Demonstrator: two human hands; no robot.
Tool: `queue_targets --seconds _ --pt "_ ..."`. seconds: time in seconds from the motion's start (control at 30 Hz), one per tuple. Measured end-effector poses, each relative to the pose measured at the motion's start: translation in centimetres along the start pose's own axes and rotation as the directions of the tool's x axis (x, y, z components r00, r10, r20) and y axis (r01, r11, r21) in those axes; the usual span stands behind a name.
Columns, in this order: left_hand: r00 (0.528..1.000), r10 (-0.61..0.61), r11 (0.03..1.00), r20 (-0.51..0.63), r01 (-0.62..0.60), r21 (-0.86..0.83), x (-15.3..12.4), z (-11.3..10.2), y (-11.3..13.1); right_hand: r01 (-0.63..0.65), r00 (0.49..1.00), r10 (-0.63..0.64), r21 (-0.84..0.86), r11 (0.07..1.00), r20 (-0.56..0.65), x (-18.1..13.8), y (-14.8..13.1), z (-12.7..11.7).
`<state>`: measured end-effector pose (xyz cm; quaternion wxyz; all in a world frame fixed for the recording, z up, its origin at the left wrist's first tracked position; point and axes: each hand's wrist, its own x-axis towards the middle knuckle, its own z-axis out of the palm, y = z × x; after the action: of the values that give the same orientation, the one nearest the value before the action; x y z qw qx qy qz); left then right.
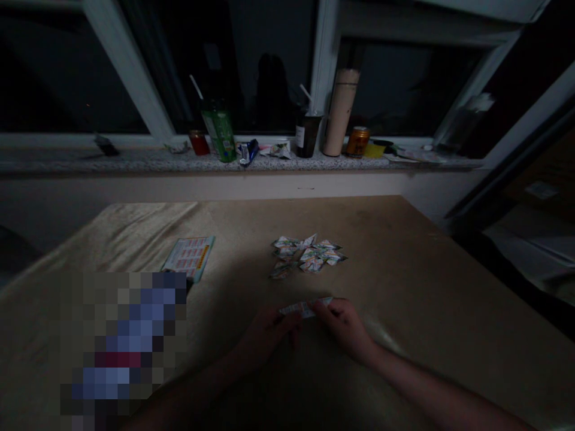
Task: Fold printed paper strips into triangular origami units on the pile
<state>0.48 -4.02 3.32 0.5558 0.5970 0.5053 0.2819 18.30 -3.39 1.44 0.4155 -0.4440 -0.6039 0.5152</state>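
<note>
Between my two hands is a folded strip of printed paper (304,309), held just above the tabletop near its front. My left hand (273,328) pinches the strip's left end, thumb on top. At the other end my right hand (344,323) grips it, with the thumb pressed along its face. Beyond the hands lies a cluster of several folded paper pieces (317,256), pointed and printed in the same way. The underside of the strip and some fingertips are hidden in the dim light.
A printed pad or card (189,257) lies at the left on the table (395,269), beside a blurred-out patch. Along the windowsill (157,161) stand a green bottle (221,134), a red jar (199,143), a dark cup with a straw (308,134), a beige flask (341,114) and an orange can (358,142).
</note>
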Motion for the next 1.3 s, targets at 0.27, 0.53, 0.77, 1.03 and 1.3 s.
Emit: queue_targets --seconds 0.27,0.53,0.77,1.03,1.3 --pt "0.999 0.048 0.992 -0.019 -0.050 -0.112 -0.3 -0.2 -0.4 0.036 0.996 -0.035 0.008 0.999 -0.079 0.2 -0.2 -0.3" --pt "0.979 0.189 0.981 -0.073 -0.185 0.067 -0.4 -0.1 0.3 0.047 0.987 -0.052 -0.034 0.998 -0.152 0.2 -0.4 -0.2" --pt "0.972 0.161 0.987 -0.169 -0.159 0.024 0.1 -0.5 0.2 0.041 0.992 -0.038 0.023 0.999 -0.117 0.4 -0.9 -0.5" --pt "0.991 0.110 0.888 -0.080 -0.134 -0.440 1.5 -0.4 -2.0 0.037 0.991 -0.025 0.092 0.995 -0.133 0.6 -0.4 -0.5" --pt "0.989 0.098 0.891 -0.110 -0.137 -0.432 1.2 -0.5 -1.2 -0.051 0.997 0.067 0.330 0.943 -0.037 0.6 -0.1 -0.1"
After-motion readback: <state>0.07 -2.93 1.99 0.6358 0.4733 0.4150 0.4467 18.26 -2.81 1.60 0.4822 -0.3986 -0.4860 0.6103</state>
